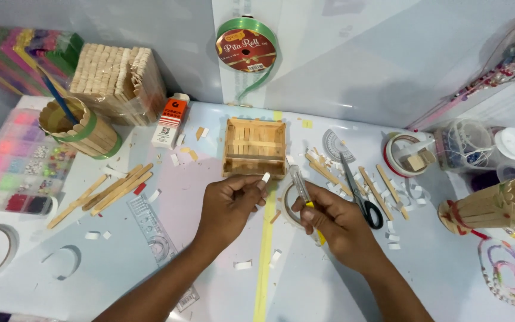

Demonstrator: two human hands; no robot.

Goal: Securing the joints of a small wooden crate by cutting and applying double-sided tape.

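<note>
Just below wooden stick box (254,147): small white tape piece (265,177) pinched by left hand (229,206); utility knife (301,191) clamped in right hand (332,220).

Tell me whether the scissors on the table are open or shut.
Shut: the scissors lie flat right of the right hand, blades together in one narrow point.

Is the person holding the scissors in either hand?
No, the scissors lie on the table; the right hand holds a utility knife, and the left hand pinches a small white piece.

a craft table: ice-cream sticks (117,189), scissors (359,194), ribbon spool (246,46).
</note>
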